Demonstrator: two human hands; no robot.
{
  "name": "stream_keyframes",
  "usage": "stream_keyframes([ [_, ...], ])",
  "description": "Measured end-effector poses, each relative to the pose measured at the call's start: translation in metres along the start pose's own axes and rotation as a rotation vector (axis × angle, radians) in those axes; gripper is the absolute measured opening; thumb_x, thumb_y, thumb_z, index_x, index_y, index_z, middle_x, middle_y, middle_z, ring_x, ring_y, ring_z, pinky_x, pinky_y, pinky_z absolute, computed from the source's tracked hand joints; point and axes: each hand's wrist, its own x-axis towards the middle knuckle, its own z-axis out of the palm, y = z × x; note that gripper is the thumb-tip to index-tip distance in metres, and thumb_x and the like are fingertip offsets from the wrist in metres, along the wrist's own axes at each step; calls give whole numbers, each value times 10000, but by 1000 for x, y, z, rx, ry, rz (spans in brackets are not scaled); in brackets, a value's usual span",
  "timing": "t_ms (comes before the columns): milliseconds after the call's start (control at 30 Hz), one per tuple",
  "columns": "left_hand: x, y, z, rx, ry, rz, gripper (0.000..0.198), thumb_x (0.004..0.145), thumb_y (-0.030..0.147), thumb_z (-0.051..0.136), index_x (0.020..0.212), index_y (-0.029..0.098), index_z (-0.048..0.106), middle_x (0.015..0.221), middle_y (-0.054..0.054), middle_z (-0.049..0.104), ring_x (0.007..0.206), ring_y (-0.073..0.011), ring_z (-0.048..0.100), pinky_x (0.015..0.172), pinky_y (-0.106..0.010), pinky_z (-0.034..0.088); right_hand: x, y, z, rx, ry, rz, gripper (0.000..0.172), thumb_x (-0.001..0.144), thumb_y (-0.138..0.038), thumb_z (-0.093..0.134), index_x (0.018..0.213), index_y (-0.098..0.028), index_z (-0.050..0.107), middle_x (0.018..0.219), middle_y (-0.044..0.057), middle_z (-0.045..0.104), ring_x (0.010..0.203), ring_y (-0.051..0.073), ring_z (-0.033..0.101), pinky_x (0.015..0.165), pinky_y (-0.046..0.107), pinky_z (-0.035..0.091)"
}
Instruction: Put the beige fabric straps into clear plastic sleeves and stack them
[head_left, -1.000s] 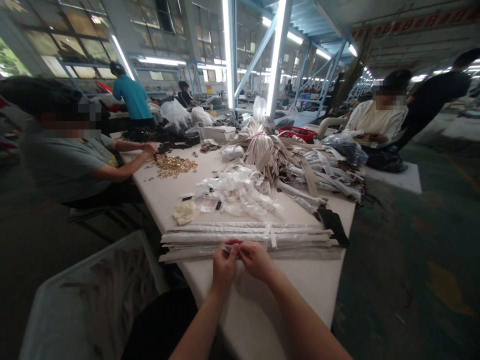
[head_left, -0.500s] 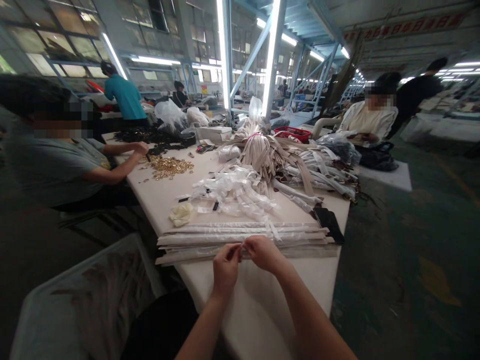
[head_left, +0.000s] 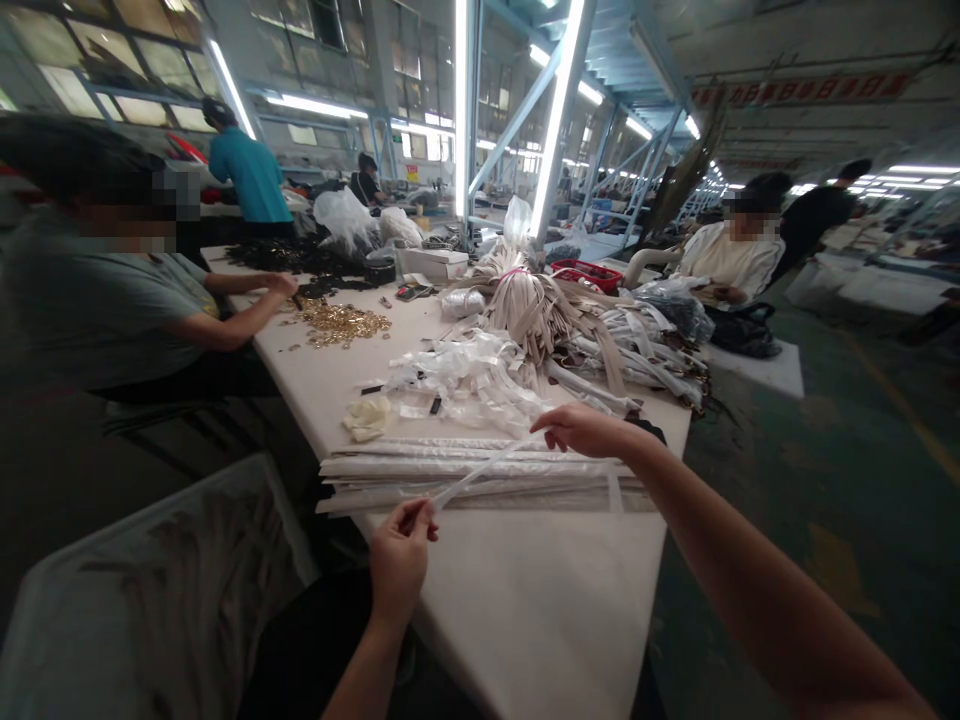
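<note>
A narrow translucent plastic strip (head_left: 480, 471) runs in a straight slanting line between my two hands. My left hand (head_left: 401, 555) pinches its lower end, near the table's front edge. Farther up and to the right, my right hand (head_left: 589, 430) closes its fingertips on the upper end. Below the strip lies a row of long flat beige straps (head_left: 405, 465), some in clear plastic sleeves. Just behind them spreads a heap of crumpled clear plastic strips (head_left: 480, 365). A pale yellow crumpled cloth or paper (head_left: 367, 417) lies left of that heap.
Bundled beige straps (head_left: 521, 310) are piled on the table (head_left: 540, 600), beside a red basket (head_left: 589, 273). Gold metal pieces (head_left: 341, 323) lie near a co-worker (head_left: 112, 310) at left. A bin of straps (head_left: 277, 500) stands at lower left. Another person (head_left: 731, 255) sits at right.
My hands were together over the straps. Now they are apart, the right one up and to the right, the left one down and to the left, with the plastic strip stretched between them.
</note>
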Motion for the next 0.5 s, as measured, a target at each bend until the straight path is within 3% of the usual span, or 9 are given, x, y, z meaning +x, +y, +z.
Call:
stream_keyframes([
  [167,-5,-12,-59,82,-12,-87,526,702,594,760,934,123,723,650,-49,687,564,-199,627,574,-299,501,16,11,-18,267,-188,87,359,844,-141,508,1137,-110,712,804,62,749,620,126,648,621,231,490],
  [300,-11,-28,-101,143,-33,-160,614,645,650,768,947,117,731,664,-60,695,586,-217,632,562,-311,500,30,20,-33,446,-413,158,330,857,-330,636,1060,-89,732,847,102,759,639,137,667,642,249,521],
  [500,-19,-31,-137,218,-103,-270,636,596,683,767,894,123,729,665,-71,692,564,-214,617,550,-322,499,60,25,-63,478,-632,324,513,771,-511,765,1060,-87,752,883,121,767,663,145,680,656,243,544],
])
